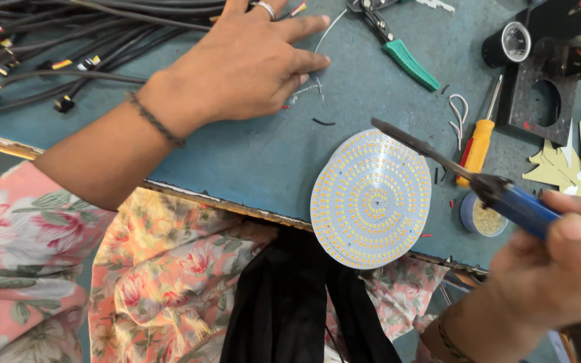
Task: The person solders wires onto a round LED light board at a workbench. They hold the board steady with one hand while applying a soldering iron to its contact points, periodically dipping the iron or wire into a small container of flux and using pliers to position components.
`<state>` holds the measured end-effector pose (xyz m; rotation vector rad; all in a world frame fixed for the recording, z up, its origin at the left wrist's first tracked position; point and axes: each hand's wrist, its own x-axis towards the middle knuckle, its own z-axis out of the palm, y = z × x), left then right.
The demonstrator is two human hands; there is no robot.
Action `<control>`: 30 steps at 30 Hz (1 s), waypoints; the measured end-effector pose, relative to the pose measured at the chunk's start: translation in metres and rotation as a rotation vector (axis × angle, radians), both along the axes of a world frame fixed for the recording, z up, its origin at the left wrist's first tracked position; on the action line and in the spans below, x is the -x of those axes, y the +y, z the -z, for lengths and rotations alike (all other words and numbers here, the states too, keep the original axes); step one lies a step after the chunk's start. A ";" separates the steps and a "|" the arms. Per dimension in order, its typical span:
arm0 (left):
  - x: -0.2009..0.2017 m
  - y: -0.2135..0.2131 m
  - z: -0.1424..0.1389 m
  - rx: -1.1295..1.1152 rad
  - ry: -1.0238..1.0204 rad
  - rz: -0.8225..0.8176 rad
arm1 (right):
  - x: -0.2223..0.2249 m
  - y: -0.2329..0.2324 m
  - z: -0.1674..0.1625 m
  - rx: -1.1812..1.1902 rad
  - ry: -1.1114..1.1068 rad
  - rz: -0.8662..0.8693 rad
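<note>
So the round white LED board covered in rings of tiny yellow chips [371, 199] sits at the near edge of the blue-topped workbench [250, 158], with its lower rim hanging a bit past the edge. The right hand [559, 269] is to the right of the board, fingers wrapped closed around the blue handle of a soldering iron [469, 176], whose dark tip is poised over the board's upper right rim. The left hand [243, 67] is up and left of the board, palm down, fingers spread flat on the bench, not gripping anything, fingertips right by a thin loose wire [321, 40]. Just right of the board there's an orange-handled screwdriver [480, 140] and a small round tin of flux [482, 216]. Green-handled pliers [398, 44] lie above the board, and a bundle of black cables [68, 40] is far off to its upper left.
</note>
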<state>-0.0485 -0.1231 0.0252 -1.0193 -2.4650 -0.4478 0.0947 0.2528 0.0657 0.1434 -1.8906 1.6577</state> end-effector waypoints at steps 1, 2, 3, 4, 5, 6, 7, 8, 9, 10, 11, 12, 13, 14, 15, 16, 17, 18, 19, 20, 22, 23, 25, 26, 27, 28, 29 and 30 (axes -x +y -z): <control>0.005 -0.002 0.003 0.026 0.029 -0.010 | 0.004 -0.014 -0.003 -0.045 -0.015 0.024; 0.012 -0.003 0.005 0.019 0.001 0.000 | 0.011 -0.027 -0.005 -0.057 -0.016 0.042; 0.021 -0.002 0.006 0.014 -0.022 0.005 | 0.017 -0.037 -0.005 -0.068 -0.016 0.061; 0.028 -0.001 0.007 0.009 -0.046 0.007 | 0.020 -0.045 -0.007 -0.046 -0.013 0.073; 0.035 -0.002 0.006 -0.001 -0.118 0.024 | 0.021 -0.050 -0.009 -0.023 -0.017 0.078; 0.040 -0.002 0.006 -0.011 -0.192 0.041 | 0.021 -0.054 -0.009 0.001 -0.021 0.084; 0.043 -0.001 0.005 -0.023 -0.270 0.062 | 0.020 -0.056 -0.012 0.022 -0.038 0.087; 0.045 -0.001 0.003 -0.039 -0.253 0.091 | 0.019 -0.057 -0.013 0.062 -0.043 0.085; 0.045 -0.001 0.001 -0.055 -0.239 0.125 | 0.017 -0.057 -0.015 0.101 -0.047 0.083; 0.046 0.000 -0.001 -0.073 -0.228 0.163 | 0.017 -0.056 -0.016 0.159 -0.038 0.076; 0.047 0.002 -0.004 -0.079 -0.196 0.173 | 0.017 -0.054 -0.019 0.195 -0.039 0.091; 0.048 0.003 -0.006 -0.087 -0.167 0.185 | 0.017 -0.053 -0.020 0.232 -0.039 0.106; 0.050 0.005 -0.010 -0.097 -0.141 0.198 | 0.018 -0.050 -0.022 0.248 -0.049 0.140; 0.054 0.003 -0.013 -0.066 -0.118 0.203 | 0.018 -0.049 -0.023 0.264 -0.051 0.143; 0.057 0.001 -0.016 -0.036 -0.097 0.206 | 0.019 -0.048 -0.023 0.280 -0.052 0.145; 0.060 -0.003 -0.018 -0.007 -0.075 0.207 | 0.019 -0.048 -0.022 0.297 -0.041 0.115; 0.063 -0.006 -0.020 -0.014 -0.118 0.220 | 0.020 -0.049 -0.022 0.300 -0.032 0.073; 0.066 -0.010 -0.021 -0.022 -0.159 0.232 | 0.021 -0.050 -0.020 0.303 -0.024 0.030; 0.067 -0.012 -0.022 -0.028 -0.201 0.243 | 0.022 -0.051 -0.019 0.294 -0.021 -0.024; 0.066 -0.013 -0.022 -0.048 -0.227 0.222 | 0.024 -0.053 -0.018 0.280 -0.031 -0.045; 0.065 -0.013 -0.022 -0.086 -0.283 0.186 | 0.030 -0.059 -0.015 0.246 -0.066 -0.056; 0.065 -0.014 -0.021 -0.103 -0.319 0.176 | 0.035 -0.063 -0.013 0.228 -0.083 -0.040; 0.066 -0.016 -0.020 -0.138 -0.391 0.155 | 0.047 -0.074 -0.009 0.193 -0.110 -0.006; 0.067 -0.018 -0.020 -0.149 -0.394 0.150 | 0.052 -0.079 -0.008 0.177 -0.117 0.010; 0.068 -0.019 -0.019 -0.159 -0.397 0.142 | 0.057 -0.084 -0.008 0.139 -0.124 0.011; 0.070 -0.021 -0.018 -0.169 -0.400 0.134 | 0.060 -0.090 -0.007 0.101 -0.131 0.012; 0.071 -0.023 -0.017 -0.173 -0.409 0.128 | 0.063 -0.096 -0.007 0.064 -0.138 0.010; 0.072 -0.024 -0.016 -0.177 -0.418 0.121 | 0.065 -0.101 -0.008 0.057 -0.144 0.002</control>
